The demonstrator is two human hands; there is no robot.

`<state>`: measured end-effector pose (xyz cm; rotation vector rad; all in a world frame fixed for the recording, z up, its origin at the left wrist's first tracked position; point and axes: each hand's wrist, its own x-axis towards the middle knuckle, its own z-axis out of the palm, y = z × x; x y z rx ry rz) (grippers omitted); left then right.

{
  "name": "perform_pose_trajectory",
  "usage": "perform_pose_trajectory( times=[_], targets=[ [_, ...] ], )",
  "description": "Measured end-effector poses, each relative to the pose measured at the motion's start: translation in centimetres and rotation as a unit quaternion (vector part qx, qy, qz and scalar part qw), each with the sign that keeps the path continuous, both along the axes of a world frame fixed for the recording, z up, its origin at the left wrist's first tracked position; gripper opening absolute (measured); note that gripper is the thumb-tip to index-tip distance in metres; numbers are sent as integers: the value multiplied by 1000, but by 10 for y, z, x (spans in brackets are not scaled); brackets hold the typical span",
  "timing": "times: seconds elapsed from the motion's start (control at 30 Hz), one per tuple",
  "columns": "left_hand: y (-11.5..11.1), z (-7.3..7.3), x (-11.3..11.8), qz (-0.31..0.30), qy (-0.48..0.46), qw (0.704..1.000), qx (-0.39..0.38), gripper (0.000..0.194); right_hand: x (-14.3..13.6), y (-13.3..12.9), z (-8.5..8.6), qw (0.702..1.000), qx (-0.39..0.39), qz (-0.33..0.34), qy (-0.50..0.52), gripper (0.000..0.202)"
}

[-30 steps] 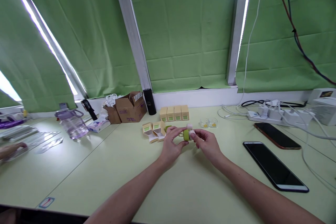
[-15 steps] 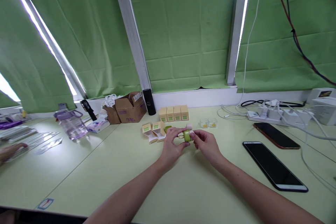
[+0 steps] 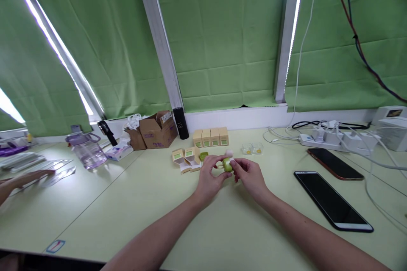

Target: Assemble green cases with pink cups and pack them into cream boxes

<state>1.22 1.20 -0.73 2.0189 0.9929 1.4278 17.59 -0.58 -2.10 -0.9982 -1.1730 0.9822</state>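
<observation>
In front of me, my left hand pinches a small rounded green object with a pale loop on its left side. My right hand has its thumb and fingers closed on the right end of that object; what lies under the fingertips is hidden. Just behind the hands stands a small pale pink piece. Another green piece lies past my left hand, beside two opened small cartons. Two clear cups with yellow bottoms stand beyond my right hand.
Several closed small cartons line the back. Leftward are a cardboard box, a black cylinder and a purple bottle. Two phones and a power strip lie right. Another person's hand rests on clear bags at far left.
Both my hands stay nearly in place; the green object turns slightly and the right fingertips cover more of its end. The other person's hand at far left has moved rightward over the bags.
</observation>
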Motion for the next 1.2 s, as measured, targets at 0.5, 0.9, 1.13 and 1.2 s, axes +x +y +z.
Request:
perform_pose_trajectory(
  times=[0.5, 0.9, 1.13, 1.2],
  targets=[
    [12, -3, -5, -193, -194, 930, -244, 62, 11, -7, 4, 962, 162, -87, -202, 38],
    [7, -2, 1, -294, -229, 864, -339, 43, 13, -5, -6, 851, 302, -129, -409, 35],
    [0, 4, 5, -300, -207, 880, -304, 52, 13, -2, -8, 834, 318, -129, -433, 35],
    [-2, 4, 6, -277, -195, 895, -289, 57, 12, -2, -8, 832, 328, -129, -429, 35]
  ],
)
